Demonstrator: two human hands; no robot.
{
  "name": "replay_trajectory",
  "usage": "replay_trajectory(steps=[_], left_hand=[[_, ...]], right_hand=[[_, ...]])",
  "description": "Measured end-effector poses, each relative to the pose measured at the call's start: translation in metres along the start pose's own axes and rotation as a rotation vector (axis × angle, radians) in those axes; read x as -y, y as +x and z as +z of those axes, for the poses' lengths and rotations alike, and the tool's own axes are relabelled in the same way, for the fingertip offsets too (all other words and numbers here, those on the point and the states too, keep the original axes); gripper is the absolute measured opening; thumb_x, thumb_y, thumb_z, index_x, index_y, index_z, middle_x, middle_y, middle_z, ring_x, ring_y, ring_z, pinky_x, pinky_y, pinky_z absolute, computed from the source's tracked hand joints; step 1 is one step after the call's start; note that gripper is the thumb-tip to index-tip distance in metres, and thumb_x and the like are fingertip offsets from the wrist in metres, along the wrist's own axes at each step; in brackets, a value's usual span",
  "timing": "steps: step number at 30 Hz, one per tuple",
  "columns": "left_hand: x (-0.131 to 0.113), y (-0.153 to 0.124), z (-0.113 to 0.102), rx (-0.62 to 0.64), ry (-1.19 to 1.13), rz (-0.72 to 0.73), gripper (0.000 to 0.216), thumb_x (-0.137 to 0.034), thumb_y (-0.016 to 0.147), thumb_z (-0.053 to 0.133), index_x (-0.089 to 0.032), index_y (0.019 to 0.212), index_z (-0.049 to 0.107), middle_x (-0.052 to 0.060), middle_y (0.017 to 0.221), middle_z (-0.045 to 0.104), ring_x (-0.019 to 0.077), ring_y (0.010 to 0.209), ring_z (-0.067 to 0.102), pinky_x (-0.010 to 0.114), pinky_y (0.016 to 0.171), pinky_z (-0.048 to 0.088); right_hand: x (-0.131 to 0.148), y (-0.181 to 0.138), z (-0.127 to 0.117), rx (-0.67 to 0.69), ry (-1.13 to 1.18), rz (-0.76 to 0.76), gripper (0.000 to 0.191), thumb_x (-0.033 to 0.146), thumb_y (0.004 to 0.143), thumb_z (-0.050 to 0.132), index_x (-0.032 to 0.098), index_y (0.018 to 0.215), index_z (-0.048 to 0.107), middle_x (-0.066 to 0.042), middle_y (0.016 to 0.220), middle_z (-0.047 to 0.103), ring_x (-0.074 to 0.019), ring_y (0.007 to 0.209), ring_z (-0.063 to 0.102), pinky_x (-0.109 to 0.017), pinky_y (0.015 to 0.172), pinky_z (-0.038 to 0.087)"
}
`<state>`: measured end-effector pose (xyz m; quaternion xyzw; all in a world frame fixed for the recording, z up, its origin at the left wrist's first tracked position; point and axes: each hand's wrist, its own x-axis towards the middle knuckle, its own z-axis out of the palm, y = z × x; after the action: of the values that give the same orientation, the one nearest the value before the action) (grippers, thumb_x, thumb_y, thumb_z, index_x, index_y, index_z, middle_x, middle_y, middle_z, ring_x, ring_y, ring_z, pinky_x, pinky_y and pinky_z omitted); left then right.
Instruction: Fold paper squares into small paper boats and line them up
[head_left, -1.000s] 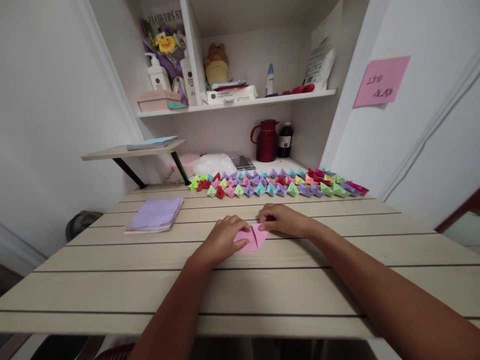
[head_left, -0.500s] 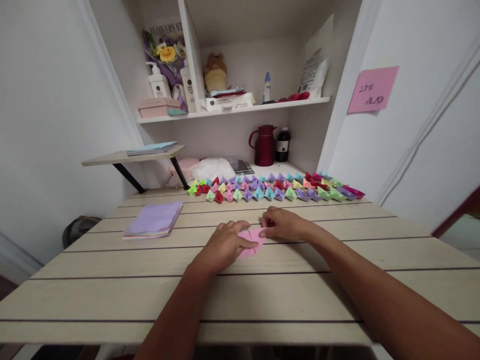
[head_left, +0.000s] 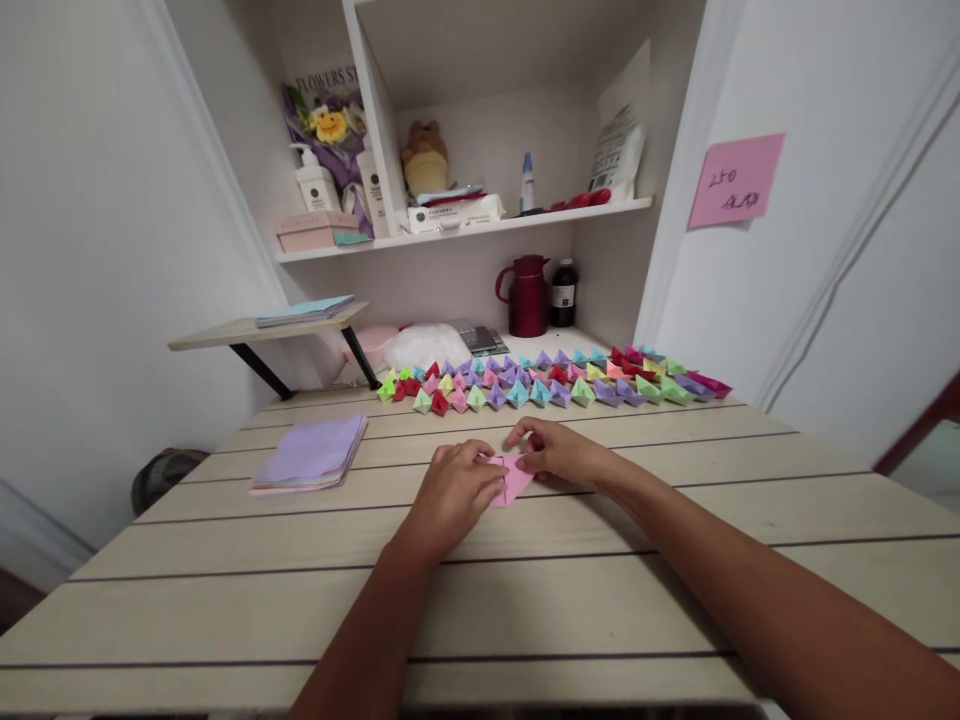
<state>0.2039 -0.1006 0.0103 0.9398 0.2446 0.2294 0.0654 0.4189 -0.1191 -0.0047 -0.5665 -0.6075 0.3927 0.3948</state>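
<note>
Now, with the table (head_left: pixel 225 615) beneath both hands, the left hand (head_left: pixel 454 490) sits half-open, fingers over the pink paper (head_left: pixel 516 487) between them; the right hand (head_left: pixel 561 452), forefinger parted from thumb, touches its near side.

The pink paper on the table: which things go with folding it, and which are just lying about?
Probably for the folding:
pink paper
left hand
right hand
purple-topped paper stack
folded paper shapes

Probably just lying about:
red jug
dark bottle
stuffed toy
pump bottle
</note>
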Motion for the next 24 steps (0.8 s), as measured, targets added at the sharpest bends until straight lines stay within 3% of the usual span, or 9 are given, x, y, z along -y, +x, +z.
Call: replay_trajectory(steps=[3, 6, 9, 12, 15, 17, 20, 22, 24], left_hand=[[-0.006, 0.003, -0.002, -0.077, 0.03, -0.003, 0.037, -0.04, 0.08, 0.066, -0.028, 0.115, 0.063, 0.005, 0.115, 0.059, 0.0242, 0.109, 0.051, 0.041, 0.098, 0.033], [-0.012, 0.005, -0.003, -0.109, 0.12, 0.01, 0.048, -0.039, 0.075, 0.072, -0.028, 0.119, 0.058, 0.005, 0.114, 0.059, 0.0251, 0.109, 0.051, 0.043, 0.099, 0.031], [-0.014, 0.005, 0.001, -0.121, 0.195, 0.009, 0.031, -0.027, 0.082, 0.065, -0.026, 0.113, 0.061, 0.006, 0.109, 0.06, 0.0234, 0.104, 0.054, 0.045, 0.099, 0.031], [-0.012, 0.005, 0.006, -0.185, 0.14, -0.014, 0.017, -0.021, 0.088, 0.054, -0.023, 0.097, 0.068, 0.006, 0.091, 0.066, 0.0204, 0.089, 0.058, 0.044, 0.097, 0.033], [-0.011, 0.008, 0.009, -0.354, -0.134, -0.164, 0.018, -0.024, 0.088, 0.055, -0.025, 0.089, 0.073, 0.005, 0.083, 0.07, 0.0198, 0.08, 0.06, 0.04, 0.089, 0.039], [-0.009, 0.011, 0.009, -0.469, -0.484, -0.34, 0.014, -0.028, 0.082, 0.062, -0.024, 0.083, 0.075, 0.005, 0.084, 0.072, 0.0211, 0.08, 0.062, 0.035, 0.08, 0.044], [-0.006, 0.016, 0.006, -0.514, -0.885, -0.516, 0.017, -0.033, 0.075, 0.068, -0.019, 0.08, 0.076, 0.006, 0.082, 0.074, 0.0208, 0.076, 0.064, 0.029, 0.069, 0.046], [-0.003, 0.017, 0.005, -0.527, -0.984, -0.554, 0.021, -0.035, 0.071, 0.071, -0.017, 0.08, 0.076, 0.006, 0.08, 0.074, 0.0185, 0.072, 0.063, 0.027, 0.067, 0.045], [0.0, 0.016, 0.005, -0.566, -1.055, -0.572, 0.023, -0.035, 0.069, 0.074, -0.015, 0.08, 0.076, 0.006, 0.08, 0.073, 0.0163, 0.071, 0.061, 0.025, 0.067, 0.045]], right_hand=[[0.005, -0.001, 0.003, -0.027, 0.132, 0.035, 0.025, 0.019, 0.067, 0.063, 0.021, 0.091, 0.055, 0.008, 0.052, 0.051, -0.0101, 0.044, 0.05, -0.021, 0.044, 0.036], [0.012, -0.004, 0.005, -0.027, 0.239, 0.061, 0.022, 0.021, 0.07, 0.064, 0.02, 0.091, 0.055, 0.006, 0.05, 0.054, -0.0105, 0.043, 0.052, -0.021, 0.043, 0.038], [0.018, -0.006, 0.007, -0.019, 0.328, 0.07, 0.019, 0.024, 0.073, 0.064, 0.019, 0.09, 0.057, 0.004, 0.053, 0.057, -0.0111, 0.044, 0.055, -0.023, 0.045, 0.043], [0.024, -0.008, 0.008, -0.036, 0.377, 0.049, 0.018, 0.03, 0.076, 0.065, 0.019, 0.088, 0.058, 0.001, 0.06, 0.062, -0.0106, 0.045, 0.055, -0.026, 0.049, 0.046], [0.029, -0.009, 0.004, -0.078, 0.386, -0.007, 0.026, 0.043, 0.08, 0.062, 0.019, 0.089, 0.06, -0.003, 0.076, 0.067, -0.0124, 0.056, 0.059, -0.029, 0.058, 0.049], [0.031, -0.009, -0.002, -0.145, 0.369, -0.061, 0.033, 0.052, 0.083, 0.056, 0.021, 0.094, 0.063, -0.006, 0.099, 0.068, -0.0179, 0.081, 0.064, -0.033, 0.074, 0.049], [0.032, -0.011, -0.011, -0.209, 0.317, -0.144, 0.041, 0.057, 0.083, 0.054, 0.027, 0.11, 0.063, -0.006, 0.132, 0.056, -0.0262, 0.121, 0.049, -0.042, 0.097, 0.038], [0.032, -0.012, -0.012, -0.15, 0.332, -0.146, 0.047, 0.058, 0.083, 0.054, 0.029, 0.12, 0.058, -0.006, 0.137, 0.052, -0.0278, 0.128, 0.043, -0.046, 0.103, 0.031], [0.033, -0.013, -0.01, -0.062, 0.388, -0.114, 0.052, 0.058, 0.083, 0.055, 0.029, 0.126, 0.054, -0.008, 0.131, 0.057, -0.0278, 0.124, 0.047, -0.047, 0.101, 0.032]])
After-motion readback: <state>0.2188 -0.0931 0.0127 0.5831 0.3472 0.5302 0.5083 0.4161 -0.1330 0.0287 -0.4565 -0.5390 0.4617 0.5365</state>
